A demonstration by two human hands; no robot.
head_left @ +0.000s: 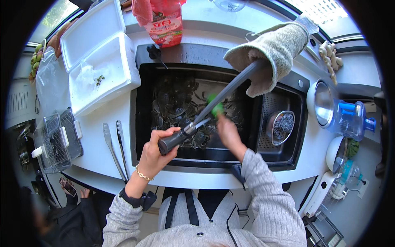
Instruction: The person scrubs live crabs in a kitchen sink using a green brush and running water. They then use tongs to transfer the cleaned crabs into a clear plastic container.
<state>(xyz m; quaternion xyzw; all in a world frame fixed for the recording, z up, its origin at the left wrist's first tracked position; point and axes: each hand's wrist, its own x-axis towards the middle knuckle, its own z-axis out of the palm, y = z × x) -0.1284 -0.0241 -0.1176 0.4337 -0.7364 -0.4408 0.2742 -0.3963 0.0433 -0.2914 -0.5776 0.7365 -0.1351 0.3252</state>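
My left hand (160, 148) is closed around the dark spray head of a pull-out kitchen faucet (179, 138), whose hose runs up to the right under a beige towel (277, 52). My right hand (228, 131) grips a green object (216, 104), probably a scrubbing brush; it is blurred. Both hands are over the black sink (250, 123). Dark crabs (172, 98) lie in a heap in the large basin. The spray head points down over them, near my right hand.
Left of the sink are an open white foam box (101, 77), metal tongs (112, 148) and wire-lined trays (55, 142). A strainer (280, 128) sits in the small basin. Steel bowls (321, 103) and a blue water jug (348, 119) stand right. Another person (74, 216) stands lower left, holding a phone.
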